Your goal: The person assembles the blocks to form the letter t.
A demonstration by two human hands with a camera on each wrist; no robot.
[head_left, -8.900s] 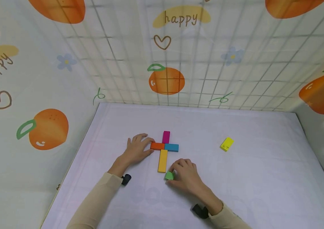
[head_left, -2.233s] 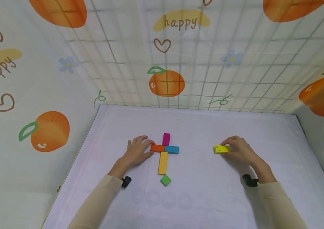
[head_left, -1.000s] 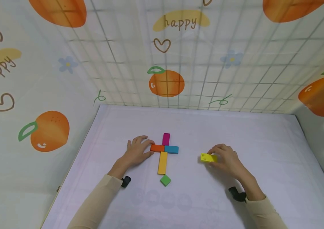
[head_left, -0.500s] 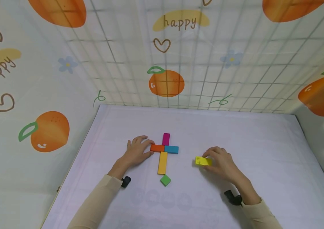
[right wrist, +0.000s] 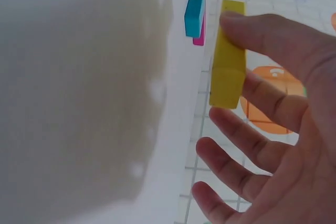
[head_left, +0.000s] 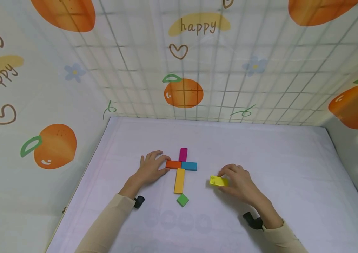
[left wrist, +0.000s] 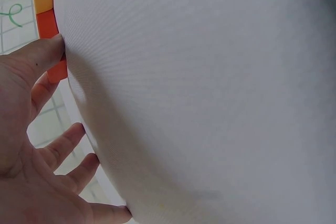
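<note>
A yellow rectangular block [head_left: 218,181] is pinched between the thumb and index finger of my right hand [head_left: 238,183]; in the right wrist view the yellow block [right wrist: 228,61] is clear of the tabletop. My left hand [head_left: 151,168] has its thumb and index finger at either side of the left end of an orange block [head_left: 173,164], its other fingers spread on the table. Against the orange block's right end lies a blue block [head_left: 189,166]. A magenta block [head_left: 183,154] stands above their joint, an amber block [head_left: 179,181] below it. A green square block [head_left: 183,200] sits cornerwise at the amber block's lower end.
The blocks lie on a white tabletop [head_left: 277,158]. Behind and at the sides hang pale curtains [head_left: 134,88] printed with oranges, with a grid showing through the back one. A black wrist camera [head_left: 252,220] is worn on the right wrist.
Earlier my right hand let go of the green block below the amber one and took up the yellow block from the right. Over the last second it has carried it left; the left hand stays put.
</note>
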